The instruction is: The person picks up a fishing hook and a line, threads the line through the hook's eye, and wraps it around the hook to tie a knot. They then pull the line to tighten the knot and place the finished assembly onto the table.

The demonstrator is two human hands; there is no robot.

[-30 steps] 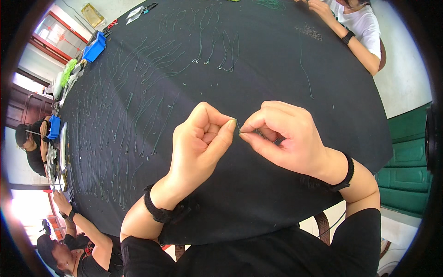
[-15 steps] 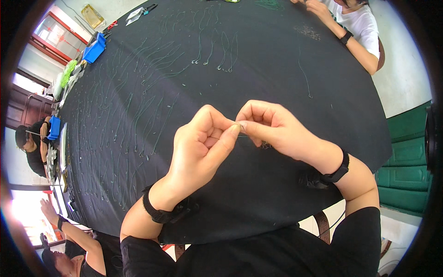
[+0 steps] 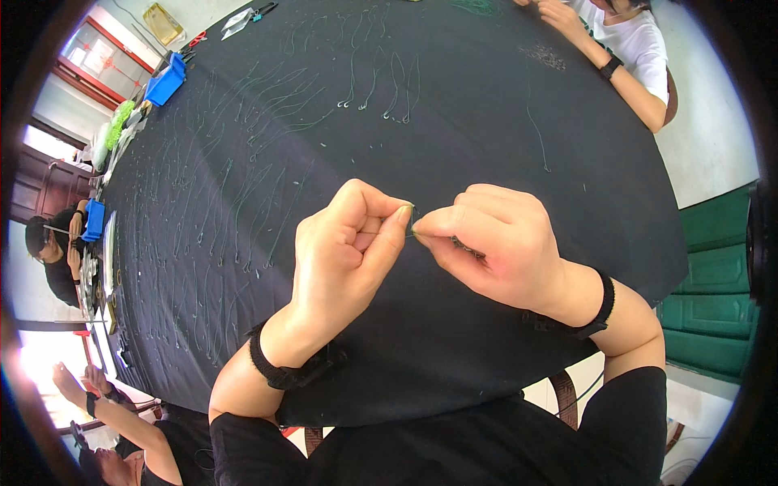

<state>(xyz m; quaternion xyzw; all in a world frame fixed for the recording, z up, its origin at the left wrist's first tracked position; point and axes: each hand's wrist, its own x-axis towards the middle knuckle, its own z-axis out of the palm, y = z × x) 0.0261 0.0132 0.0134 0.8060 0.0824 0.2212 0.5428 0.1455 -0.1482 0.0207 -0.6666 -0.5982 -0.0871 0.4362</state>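
In front of my chest, my left hand is closed, with thumb and forefinger pinched at the tips. A short stretch of thin fishing line runs from that pinch to the fingertips of my right hand. The right hand is closed too, palm turned down, its thumb and forefinger pressed together on the line. Any hook at the left fingertips is too small to make out. Beyond my hands, fish hooks tied to green lines lie in rows on the black cloth. One hooked line lies apart, farther right.
Across the table, a co-worker's arm rests by a small pile of hooks. A bundle of green line lies at the far edge. Blue bins stand at the left edge, where other people sit. Red-handled scissors lie near them.
My hands have drawn slightly apart, showing line between the fingertips. The right hand has rolled palm-down, and the left has shifted a little left. At lower left, a co-worker's hands have moved.
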